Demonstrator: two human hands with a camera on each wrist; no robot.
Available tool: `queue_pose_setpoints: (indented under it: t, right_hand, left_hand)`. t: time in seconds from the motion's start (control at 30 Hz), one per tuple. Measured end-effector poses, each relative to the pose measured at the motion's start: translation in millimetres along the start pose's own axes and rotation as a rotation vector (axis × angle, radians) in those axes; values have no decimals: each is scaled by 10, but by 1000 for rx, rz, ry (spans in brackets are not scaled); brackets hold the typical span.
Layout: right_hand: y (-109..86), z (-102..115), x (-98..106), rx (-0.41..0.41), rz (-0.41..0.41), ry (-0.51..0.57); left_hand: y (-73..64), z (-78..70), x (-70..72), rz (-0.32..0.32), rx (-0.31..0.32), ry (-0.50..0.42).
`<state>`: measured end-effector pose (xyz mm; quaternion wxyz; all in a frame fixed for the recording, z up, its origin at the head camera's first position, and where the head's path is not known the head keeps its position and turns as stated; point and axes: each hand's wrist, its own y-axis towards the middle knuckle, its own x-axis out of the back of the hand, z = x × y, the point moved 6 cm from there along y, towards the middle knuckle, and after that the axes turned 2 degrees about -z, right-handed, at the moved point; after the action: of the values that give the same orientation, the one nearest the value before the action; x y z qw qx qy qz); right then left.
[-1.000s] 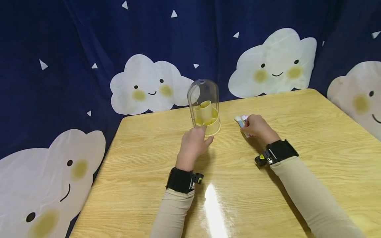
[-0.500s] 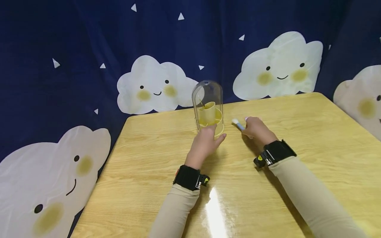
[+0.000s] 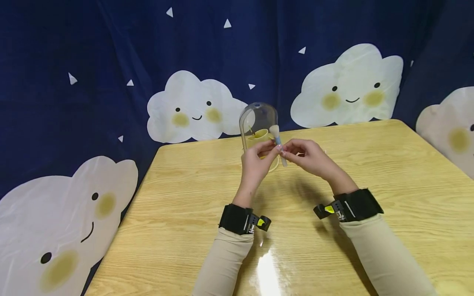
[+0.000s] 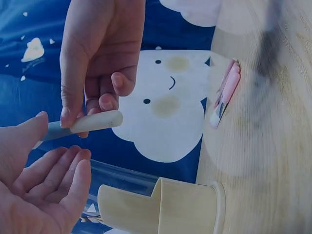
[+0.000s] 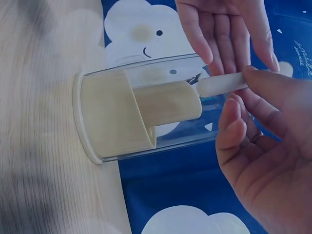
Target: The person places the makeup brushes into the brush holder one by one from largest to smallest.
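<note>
A makeup brush with fluffy white bristles, a blue section and a white handle is held up above the table. My right hand pinches its handle between thumb and forefinger. From the other side, my left hand meets the brush, its thumb against the blue part and its other fingers fairly straight, spread beneath, as the left wrist view shows. Right behind the left hand stands a cream brush holder under a clear dome. A thin dark-tipped item pokes out of the holder's inner cup.
Several pink-handled brushes lie on the wooden table, mostly hidden behind the right hand in the head view. A dark blue curtain with smiling clouds hangs along the table's far and side edges.
My right hand has lifted the blue-and-white brush off the table and brought it left. The left hand has moved from the holder's front to the brush and turned its palm toward it.
</note>
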<state>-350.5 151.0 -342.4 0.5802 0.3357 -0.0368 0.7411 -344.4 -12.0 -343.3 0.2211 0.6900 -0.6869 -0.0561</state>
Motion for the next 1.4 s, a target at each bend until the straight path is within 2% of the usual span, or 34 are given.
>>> queue_pose_setpoints:
  t: [0.13, 0.3, 0.43, 0.6, 0.8, 1.03, 1.17, 1.4]
  right_hand:
    - [-9, 25, -27, 11, 21, 1]
    - [-1, 55, -32, 40, 8, -24]
    - [22, 93, 8, 67, -6, -86]
    - [16, 127, 88, 58, -3, -146]
    - [2, 174, 89, 74, 63, -173]
    - [-41, 252, 66, 112, 144, -185]
    - [-79, 273, 132, 94, 154, -215]
    - [-110, 275, 229, 94, 158, -229]
  left_hand:
    - [11, -22, 0, -22, -27, -17]
    - [48, -34, 43, -48, -54, 0]
    - [105, -28, 165, -119, -90, 41]
    - [168, 48, 340, -236, -104, 83]
    - [195, 186, 468, -332, -102, 64]
    - [229, 270, 468, -350, -99, 98]
    - [260, 253, 431, -354, -109, 60]
    - [331, 200, 320, -314, -143, 20]
